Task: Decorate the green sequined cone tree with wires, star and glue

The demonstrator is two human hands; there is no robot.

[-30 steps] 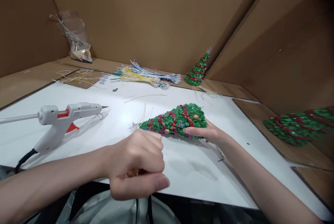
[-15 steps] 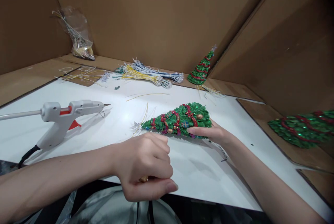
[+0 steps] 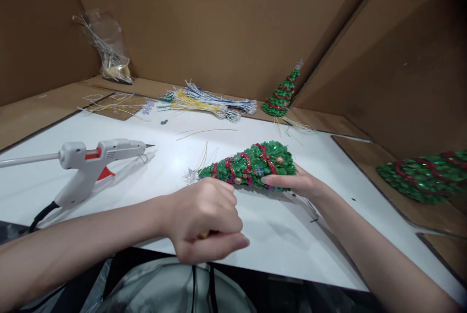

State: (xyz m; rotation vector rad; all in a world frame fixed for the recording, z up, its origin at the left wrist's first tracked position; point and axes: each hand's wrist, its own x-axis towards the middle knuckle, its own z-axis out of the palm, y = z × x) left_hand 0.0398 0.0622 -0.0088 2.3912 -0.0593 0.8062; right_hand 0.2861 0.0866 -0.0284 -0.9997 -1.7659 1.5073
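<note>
A small green Christmas tree [image 3: 251, 165] with red garland, gold balls and a silver star tip lies on its side above the white table. My right hand [image 3: 301, 180] grips its wide base, thumb along the near side and the other fingers hidden behind. Thin wires stick out under the base. My left hand [image 3: 206, 220] is closed in a fist in front of the tree. Something small and gold shows inside that fist, mostly covered by the fingers, and I cannot make out its kind.
At left a white glue gun [image 3: 98, 160] stands on the table [image 3: 120, 225]. Bundles of yellow and blue wires [image 3: 207, 101] lie at the back, near a plastic bag [image 3: 111, 50]. One decorated tree [image 3: 280, 93] stands back right; another tree [image 3: 423, 177] lies at the right edge.
Almost nothing differs. My left fist has risen very slightly and turned a little, and the view has shifted a touch. The tree stays in my right hand.
</note>
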